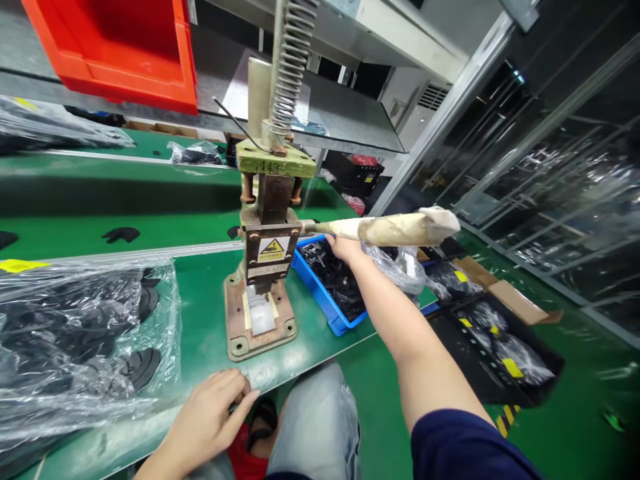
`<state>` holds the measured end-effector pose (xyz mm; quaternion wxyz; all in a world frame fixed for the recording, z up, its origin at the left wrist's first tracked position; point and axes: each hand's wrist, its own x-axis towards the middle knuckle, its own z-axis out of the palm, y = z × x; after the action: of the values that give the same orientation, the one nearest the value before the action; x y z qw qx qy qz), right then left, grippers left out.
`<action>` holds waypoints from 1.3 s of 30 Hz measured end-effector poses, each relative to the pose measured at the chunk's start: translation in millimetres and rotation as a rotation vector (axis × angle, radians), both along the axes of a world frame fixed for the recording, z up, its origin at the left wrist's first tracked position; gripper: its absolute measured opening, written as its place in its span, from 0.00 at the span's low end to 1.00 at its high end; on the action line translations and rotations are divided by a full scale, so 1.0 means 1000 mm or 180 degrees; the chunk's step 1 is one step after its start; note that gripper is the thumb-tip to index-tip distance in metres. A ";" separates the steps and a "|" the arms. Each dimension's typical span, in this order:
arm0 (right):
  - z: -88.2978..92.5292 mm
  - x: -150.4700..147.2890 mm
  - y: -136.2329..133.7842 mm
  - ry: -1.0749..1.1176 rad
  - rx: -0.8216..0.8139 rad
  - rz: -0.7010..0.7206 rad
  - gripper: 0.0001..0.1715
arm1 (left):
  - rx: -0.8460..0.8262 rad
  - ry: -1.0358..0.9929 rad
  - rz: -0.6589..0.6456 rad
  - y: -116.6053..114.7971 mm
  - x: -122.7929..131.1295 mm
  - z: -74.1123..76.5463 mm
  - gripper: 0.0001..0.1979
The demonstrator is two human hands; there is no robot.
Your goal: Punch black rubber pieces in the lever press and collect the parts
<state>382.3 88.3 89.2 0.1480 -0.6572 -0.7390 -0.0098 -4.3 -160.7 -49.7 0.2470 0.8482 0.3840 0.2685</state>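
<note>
A hand press (pixel 270 247) with a coil spring and a warning label stands on the green bench. Below its ram, a pale clear block (pixel 261 315) sits on the base plate. My left hand (pixel 213 410) rests at the bench's front edge, fingers loosely curled, and nothing shows in it. Stretched out to the right, my right hand (pixel 345 249) is at the far side of a blue bin (pixel 320 293), just under the press's wrapped lever (pixel 400 229). Small black parts (pixel 340 283) fill the bin. The right fingers are mostly hidden, so their grip cannot be made out.
Clear plastic bags of black parts (pixel 90 333) cover the bench on the left. An orange-red bin (pixel 125 53) hangs over the back shelf. Loose black pieces (pixel 121 234) lie on the green surface behind. Black crates (pixel 505 347) with bagged parts stand at the right.
</note>
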 end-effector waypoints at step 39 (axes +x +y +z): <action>-0.054 -0.019 -0.210 0.1247 0.0433 -0.0059 0.08 | -0.0693 -0.0916 0.0506 -0.017 0.013 0.013 0.13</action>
<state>363.1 -121.7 35.1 0.3329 -0.6418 -0.6876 0.0670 8.4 -178.0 -36.6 0.3676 0.7364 0.4372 0.3625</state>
